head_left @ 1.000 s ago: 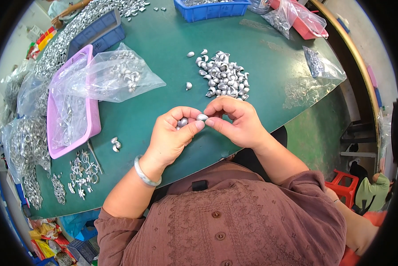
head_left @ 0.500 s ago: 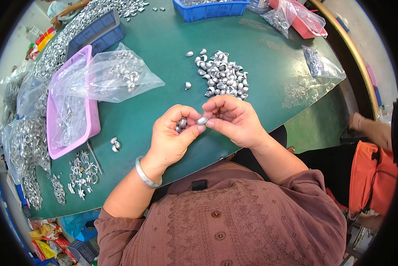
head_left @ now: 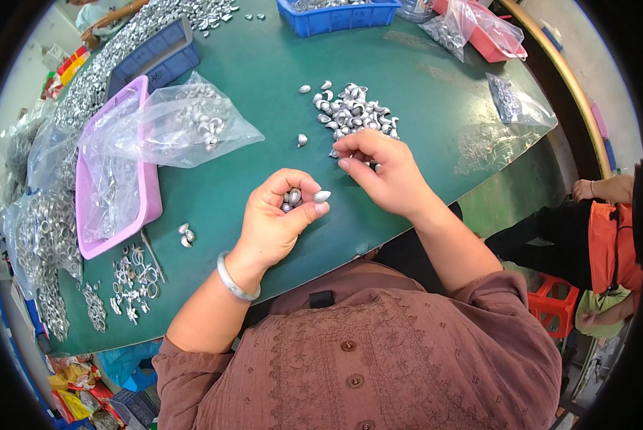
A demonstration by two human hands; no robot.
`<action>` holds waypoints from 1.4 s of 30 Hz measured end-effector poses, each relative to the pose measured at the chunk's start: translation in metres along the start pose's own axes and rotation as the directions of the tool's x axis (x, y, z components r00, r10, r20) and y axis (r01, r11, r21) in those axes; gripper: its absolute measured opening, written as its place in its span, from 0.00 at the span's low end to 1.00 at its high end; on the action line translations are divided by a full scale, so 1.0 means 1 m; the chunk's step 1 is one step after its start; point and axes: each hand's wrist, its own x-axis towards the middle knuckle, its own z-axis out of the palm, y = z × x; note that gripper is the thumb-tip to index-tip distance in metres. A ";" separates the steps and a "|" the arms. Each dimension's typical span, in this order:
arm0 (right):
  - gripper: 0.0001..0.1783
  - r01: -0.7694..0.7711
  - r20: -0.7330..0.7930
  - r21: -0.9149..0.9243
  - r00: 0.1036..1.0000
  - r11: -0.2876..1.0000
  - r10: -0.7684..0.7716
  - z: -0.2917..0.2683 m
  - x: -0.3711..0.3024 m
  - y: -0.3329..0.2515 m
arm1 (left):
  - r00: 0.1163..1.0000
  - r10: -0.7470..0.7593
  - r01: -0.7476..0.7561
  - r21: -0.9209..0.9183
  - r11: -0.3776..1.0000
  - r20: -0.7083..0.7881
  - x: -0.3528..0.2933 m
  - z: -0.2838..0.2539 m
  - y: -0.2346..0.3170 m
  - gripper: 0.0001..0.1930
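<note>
My left hand (head_left: 275, 218) is cupped above the green table (head_left: 264, 79) and holds several small silver shell-shaped metal pieces (head_left: 296, 198), one pinched at the thumb tip. My right hand (head_left: 382, 172) reaches forward to the near edge of a loose pile of the same silver pieces (head_left: 353, 111), fingers curled down onto it. Whether it has picked one up is hidden by the fingers. A pale bangle (head_left: 234, 279) sits on my left wrist.
A pink tray (head_left: 85, 215) with clear plastic bags (head_left: 171, 122) of metal parts lies at the left. Small rings and clips (head_left: 131, 276) lie near the front edge. Blue bins (head_left: 336, 14) and a red tray (head_left: 490, 43) stand at the back. Another person (head_left: 608, 229) sits at the right.
My hands were together working one silver piece; now they are apart. The right hand has moved forward to the pile, and the left keeps the pieces. A person came into view at the right.
</note>
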 end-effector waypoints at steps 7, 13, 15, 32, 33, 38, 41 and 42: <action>0.08 0.282 0.211 -0.616 0.959 0.736 -0.191 0.019 0.039 0.013 | 0.981 -0.177 0.194 -0.295 0.936 0.082 0.002 -0.005 0.001 0.09; 0.10 0.380 0.303 -0.703 0.925 0.601 -0.231 0.030 0.058 0.017 | 0.953 -0.241 0.304 -0.563 0.769 0.186 0.005 -0.013 0.004 0.07; 0.10 0.383 0.343 -0.705 0.921 0.597 -0.185 0.030 0.061 0.019 | 0.951 -0.249 0.309 -0.574 0.759 0.183 0.006 -0.014 0.004 0.07; 0.07 0.296 0.253 -0.038 0.927 0.955 -0.277 0.007 0.021 -0.028 | 0.961 -0.273 0.234 -0.421 0.876 -0.034 0.003 -0.009 0.002 0.09; 0.07 0.293 0.205 0.003 0.936 0.956 -0.288 0.008 0.019 -0.028 | 0.964 -0.267 0.241 -0.413 0.878 -0.005 0.003 -0.010 0.002 0.09; 0.13 -0.048 0.216 0.332 0.976 0.942 -0.027 0.012 0.008 -0.023 | 0.935 -0.325 0.345 -0.583 0.736 0.143 0.005 -0.013 0.005 0.09; 0.17 -0.141 0.246 0.450 0.969 0.882 0.029 0.013 0.006 -0.022 | 0.917 -0.327 0.396 -0.618 0.679 0.229 0.005 -0.018 0.004 0.09; 0.18 -0.156 0.245 0.471 0.969 0.868 0.041 0.013 0.006 -0.023 | 0.911 -0.320 0.411 -0.621 0.667 0.259 0.006 -0.019 0.004 0.09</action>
